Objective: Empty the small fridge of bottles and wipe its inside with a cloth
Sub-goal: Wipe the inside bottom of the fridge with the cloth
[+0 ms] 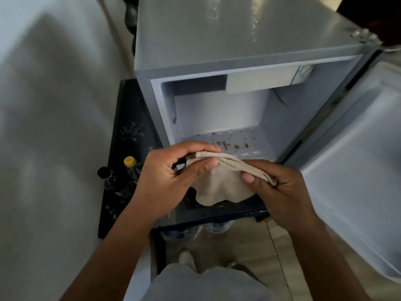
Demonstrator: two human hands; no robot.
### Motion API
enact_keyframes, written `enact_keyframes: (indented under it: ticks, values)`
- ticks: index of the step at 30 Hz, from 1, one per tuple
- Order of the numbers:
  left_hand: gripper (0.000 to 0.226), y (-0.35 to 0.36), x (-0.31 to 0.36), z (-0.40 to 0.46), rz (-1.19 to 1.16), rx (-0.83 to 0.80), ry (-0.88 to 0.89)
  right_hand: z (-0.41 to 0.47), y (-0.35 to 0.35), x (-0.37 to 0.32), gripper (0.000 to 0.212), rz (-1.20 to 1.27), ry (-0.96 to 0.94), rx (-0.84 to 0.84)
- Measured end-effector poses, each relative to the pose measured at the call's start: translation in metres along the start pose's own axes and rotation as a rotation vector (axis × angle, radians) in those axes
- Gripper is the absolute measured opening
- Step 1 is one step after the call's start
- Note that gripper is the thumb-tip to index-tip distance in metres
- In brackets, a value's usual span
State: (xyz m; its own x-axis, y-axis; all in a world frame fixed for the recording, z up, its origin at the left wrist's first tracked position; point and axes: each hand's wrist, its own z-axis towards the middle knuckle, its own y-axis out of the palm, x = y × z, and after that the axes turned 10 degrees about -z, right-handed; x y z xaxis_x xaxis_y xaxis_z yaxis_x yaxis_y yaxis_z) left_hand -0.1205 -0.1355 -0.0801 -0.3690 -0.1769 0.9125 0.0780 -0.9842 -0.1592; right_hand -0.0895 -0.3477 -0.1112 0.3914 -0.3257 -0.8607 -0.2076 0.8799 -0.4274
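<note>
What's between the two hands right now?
Head view: the folded beige cloth spans the gap, pinched by the left hand at one end and the right hand at the other, in front of the open fridge.

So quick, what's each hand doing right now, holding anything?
Left hand: closed on one end of the folded beige cloth.
Right hand: closed on the cloth's other end, in front of the open fridge.

The cloth (219, 183) was beige. The fridge (217, 40) was grey outside, white inside, with brown specks on its floor (230, 145). The left bottle cap (129, 161) was yellow.
</note>
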Motion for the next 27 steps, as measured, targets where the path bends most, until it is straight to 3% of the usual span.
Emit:
enact_keyframes:
  ticks: [6,10,13,19,21,24,27]
  values:
    - [0.014,-0.022,-0.006,0.03,-0.031,-0.074,0.06,0.013,0.017,-0.011,0.027,0.127,-0.007,0.1]
    - [0.018,-0.026,-0.003,0.049,-0.006,-0.141,0.105,0.028,0.01,-0.012,0.025,0.13,-0.02,0.081]
    - [0.019,-0.029,0.011,0.065,0.125,-0.243,0.116,0.042,-0.002,-0.008,0.022,0.096,-0.012,0.08]
    - [0.033,-0.051,0.035,0.111,0.537,-0.301,0.462,0.066,-0.009,0.032,0.019,0.073,0.081,0.003]
    - [0.048,-0.06,0.034,0.128,0.747,-0.358,0.439,0.073,-0.005,0.064,0.018,0.024,0.163,-0.045]
    - [0.071,-0.07,0.026,0.148,1.1,-0.431,0.267,0.082,0.008,0.117,0.026,0.008,0.31,-0.055]
    - [0.077,-0.071,0.015,0.156,1.166,-0.466,0.092,0.098,0.026,0.153,0.02,-0.085,0.417,-0.049]
